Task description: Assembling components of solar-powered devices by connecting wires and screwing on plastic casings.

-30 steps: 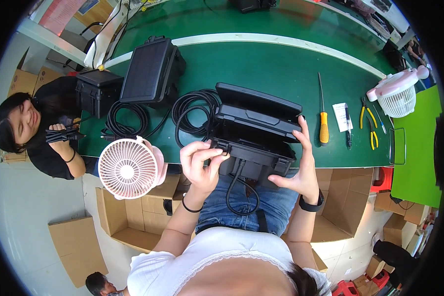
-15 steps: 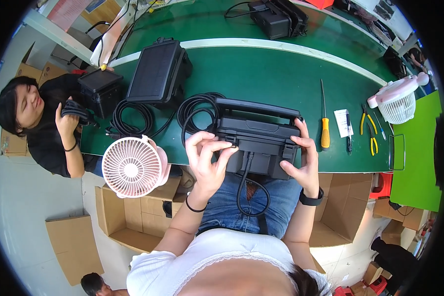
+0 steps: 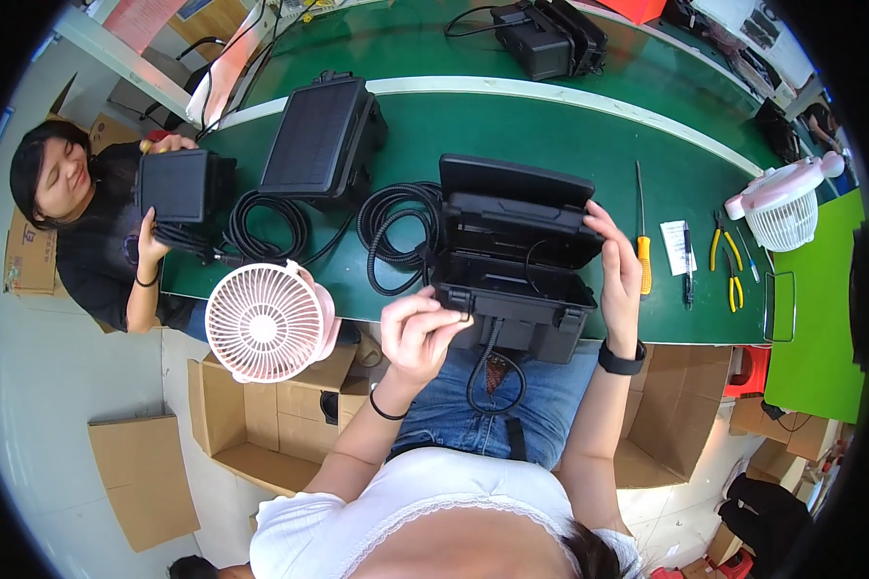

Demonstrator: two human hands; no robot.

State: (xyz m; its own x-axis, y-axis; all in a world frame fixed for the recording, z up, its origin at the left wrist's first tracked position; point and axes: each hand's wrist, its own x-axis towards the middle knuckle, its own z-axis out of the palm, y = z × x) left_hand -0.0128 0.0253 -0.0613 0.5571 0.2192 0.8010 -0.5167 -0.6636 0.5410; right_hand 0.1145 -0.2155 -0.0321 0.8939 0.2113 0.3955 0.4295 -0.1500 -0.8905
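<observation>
An open black plastic box with a hinged lid sat at the near edge of the green table, right in front of the person, lid tipped up and back. The left hand was at the box's front left corner, fingers curled and pinched on the small latch there, just touching the front wall. The right hand was on the box's right side, fingers spread flat against the edge of the raised lid, holding it; a black wristband sat on that wrist. A thin black cable hung from the box's front down over the person's jeans in a loop.

Left of the box, touching it, lay a coil of black ribbed hose, and beside that another black cable coil. A closed flat black case lay further back on the left. A pink-white round desk fan stood at the table's near edge, left of the left hand. Right of the box, near the right hand, lay an orange-handled screwdriver, then yellow-handled pliers. A second pink fan stood at the far right. Another black box sat at the far side.

A co-worker on the left held a small black box with both hands.
</observation>
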